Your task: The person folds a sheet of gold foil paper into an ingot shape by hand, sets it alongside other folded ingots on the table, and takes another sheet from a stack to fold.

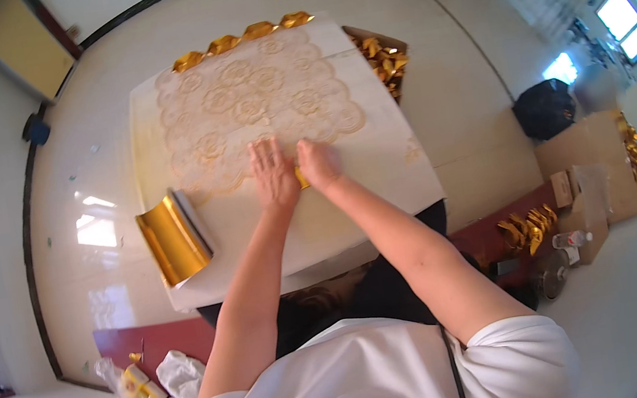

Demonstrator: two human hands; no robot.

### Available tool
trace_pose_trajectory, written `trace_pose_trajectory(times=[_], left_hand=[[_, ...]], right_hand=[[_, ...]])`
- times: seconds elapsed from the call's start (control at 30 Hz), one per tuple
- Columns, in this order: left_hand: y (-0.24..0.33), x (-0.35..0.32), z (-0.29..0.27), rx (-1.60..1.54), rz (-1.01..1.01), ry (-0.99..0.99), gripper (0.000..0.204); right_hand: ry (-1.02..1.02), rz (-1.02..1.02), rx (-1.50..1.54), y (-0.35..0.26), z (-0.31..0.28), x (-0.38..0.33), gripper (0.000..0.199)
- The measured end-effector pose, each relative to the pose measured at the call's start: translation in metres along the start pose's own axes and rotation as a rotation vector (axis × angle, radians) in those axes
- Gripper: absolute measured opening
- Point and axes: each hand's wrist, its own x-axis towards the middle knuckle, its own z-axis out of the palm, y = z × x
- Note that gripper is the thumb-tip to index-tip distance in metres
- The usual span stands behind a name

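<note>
My left hand (273,174) lies flat, fingers spread, on the small table (381,182) covered by a cream lace-patterned cloth. My right hand (318,164) is beside it, fingers curled over a small gold foil piece (301,178) that shows only as a sliver between the two hands. A stack of shiny gold foil sheets (173,238) lies at the table's near left edge, left of my left hand. Folded gold foil shapes (241,39) line the table's far edge.
A cardboard box (384,59) holding several folded gold shapes stands at the table's far right corner. On the floor to the right are more cardboard boxes (594,160), a black bag (544,108) and loose gold shapes (528,226). Bags and a tape roll lie at lower left.
</note>
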Motion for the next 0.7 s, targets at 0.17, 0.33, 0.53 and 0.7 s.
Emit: trace_pose_trajectory(times=[0.17, 0.33, 0.53, 0.7], left_hand=[[0.005, 0.002, -0.006, -0.025, -0.043, -0.043, 0.067], [0.006, 0.006, -0.012, -0.044, -0.062, -0.076, 0.067], [0.013, 0.014, -0.011, -0.037, -0.109, -0.014, 0.069], [0.013, 0.014, -0.015, -0.014, -0.121, -0.037, 0.068]], right_hand=[[0.063, -0.087, -0.085, 0.005, 0.012, 0.008, 0.017], [0.299, -0.234, -0.186, 0.012, 0.023, 0.012, 0.024], [0.21, -0.187, -0.208, 0.019, 0.029, 0.008, 0.039], [0.202, -0.168, -0.227, 0.014, 0.015, 0.009, 0.04]])
